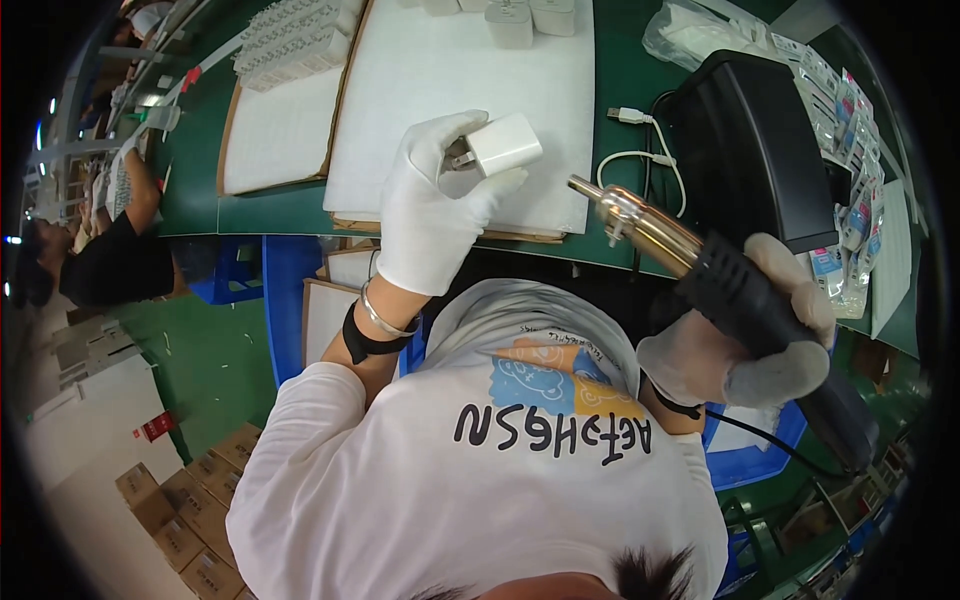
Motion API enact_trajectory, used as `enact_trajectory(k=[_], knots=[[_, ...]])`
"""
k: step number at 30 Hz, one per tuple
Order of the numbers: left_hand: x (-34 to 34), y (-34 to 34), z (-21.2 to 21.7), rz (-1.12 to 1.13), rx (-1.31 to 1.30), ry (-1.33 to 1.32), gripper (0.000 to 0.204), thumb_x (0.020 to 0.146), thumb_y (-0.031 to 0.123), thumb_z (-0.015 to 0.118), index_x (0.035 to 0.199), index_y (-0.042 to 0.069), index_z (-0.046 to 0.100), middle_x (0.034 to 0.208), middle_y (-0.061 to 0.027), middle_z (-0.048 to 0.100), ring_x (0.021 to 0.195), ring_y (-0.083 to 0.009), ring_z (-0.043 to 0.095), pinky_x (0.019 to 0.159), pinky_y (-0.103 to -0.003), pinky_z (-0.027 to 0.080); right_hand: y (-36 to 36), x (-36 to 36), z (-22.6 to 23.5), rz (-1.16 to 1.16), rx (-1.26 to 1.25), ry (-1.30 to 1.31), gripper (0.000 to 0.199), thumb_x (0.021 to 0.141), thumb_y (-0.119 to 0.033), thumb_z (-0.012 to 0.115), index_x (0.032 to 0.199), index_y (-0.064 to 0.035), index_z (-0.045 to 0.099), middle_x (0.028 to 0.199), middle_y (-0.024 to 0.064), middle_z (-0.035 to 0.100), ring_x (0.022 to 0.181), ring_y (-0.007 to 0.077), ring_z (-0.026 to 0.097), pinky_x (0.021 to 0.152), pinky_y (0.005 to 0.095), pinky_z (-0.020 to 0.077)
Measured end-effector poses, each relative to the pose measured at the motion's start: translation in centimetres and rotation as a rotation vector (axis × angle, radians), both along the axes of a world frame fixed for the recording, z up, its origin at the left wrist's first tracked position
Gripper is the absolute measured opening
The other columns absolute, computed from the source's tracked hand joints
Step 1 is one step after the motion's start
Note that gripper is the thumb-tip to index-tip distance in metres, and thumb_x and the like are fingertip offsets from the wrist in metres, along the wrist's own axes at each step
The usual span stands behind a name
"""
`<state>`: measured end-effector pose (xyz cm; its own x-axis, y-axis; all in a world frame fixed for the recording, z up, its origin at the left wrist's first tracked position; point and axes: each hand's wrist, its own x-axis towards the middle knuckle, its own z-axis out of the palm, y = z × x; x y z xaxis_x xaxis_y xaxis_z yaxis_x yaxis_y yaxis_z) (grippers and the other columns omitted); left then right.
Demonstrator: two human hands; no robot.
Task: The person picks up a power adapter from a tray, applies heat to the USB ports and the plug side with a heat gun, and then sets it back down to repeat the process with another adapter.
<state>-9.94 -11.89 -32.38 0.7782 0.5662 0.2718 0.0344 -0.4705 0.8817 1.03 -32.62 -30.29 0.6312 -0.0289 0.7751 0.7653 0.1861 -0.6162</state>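
Between thumb and fingers my gloved left hand (432, 205) holds a white plug-in charger (506, 144) above a white-covered board (375, 90). The charger's metal prongs point back toward my palm. My right hand (745, 335), also gloved, is wrapped round the black handle of a hot air gun (715, 275). The gun's narrow metal nozzle points up and left, toward the charger but apart from it. At the far edge of the board stand several similar white chargers (530, 22).
On the green table a second board (275, 145) bears rows of white chargers (300, 45) at far left. A black box-shaped device (755, 140), a white USB cable (655, 150) and packaged bags (855, 190) lie to the right. Another person (115, 250) sits at left. Cardboard boxes (195, 510) stand on the floor.
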Motion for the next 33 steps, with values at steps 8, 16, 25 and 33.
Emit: enact_trajectory(k=[8, 16, 25, 33], knots=[[0.0, -0.7, 0.5, -0.022, 0.035, -0.025, 0.062, 0.068, 0.006, 0.082, 0.123, 0.003, 0.053, 0.111, -0.0108, 0.058, 0.1, -0.0225, 0.059, 0.09, -0.033, 0.049, -0.5, -0.5, 0.8, 0.124, 0.078, 0.177, 0.047, 0.095, -0.048, 0.049, 0.11, -0.0041, 0.057, 0.104, 0.0177, 0.062, 0.084, 0.0182, 0.063, 0.071, 0.0228, 0.0553], [-0.3, 0.9, 1.6, -0.061, 0.134, 0.043, 0.063, 0.068, 0.007, 0.082, 0.124, 0.004, 0.053, 0.109, -0.0098, 0.06, 0.098, -0.0203, 0.058, 0.089, -0.031, 0.048, 0.3, -0.4, 1.9, 0.263, 0.171, 0.329, 0.057, 0.093, -0.057, 0.05, 0.104, -0.0028, 0.06, 0.102, 0.0154, 0.061, 0.081, 0.0167, 0.061, 0.069, 0.0211, 0.0537], [0.1, 2.2, 3.6, -0.177, -1.074, -0.206, 0.048, 0.089, 0.029, 0.068, 0.125, 0.001, 0.052, 0.111, -0.0117, 0.058, 0.097, -0.0207, 0.057, 0.087, -0.033, 0.049, 1.1, 0.2, 2.6, -0.139, 0.276, 0.393, 0.061, 0.094, -0.062, 0.038, 0.105, -0.0055, 0.058, 0.091, 0.0202, 0.057, 0.064, 0.0171, 0.061, 0.046, 0.0153, 0.0458], [1.0, -0.4, 1.0, -0.534, -1.955, -0.416, 0.048, 0.092, 0.023, 0.062, 0.13, 0.0, 0.044, 0.112, -0.0123, 0.049, 0.089, -0.0181, 0.053, 0.083, -0.032, 0.048, -1.3, 0.8, 1.8, 0.105, 0.379, 0.414, 0.06, 0.097, -0.054, 0.043, 0.117, 0.0011, 0.058, 0.115, 0.0243, 0.061, 0.09, 0.025, 0.068, 0.063, 0.025, 0.0607]])
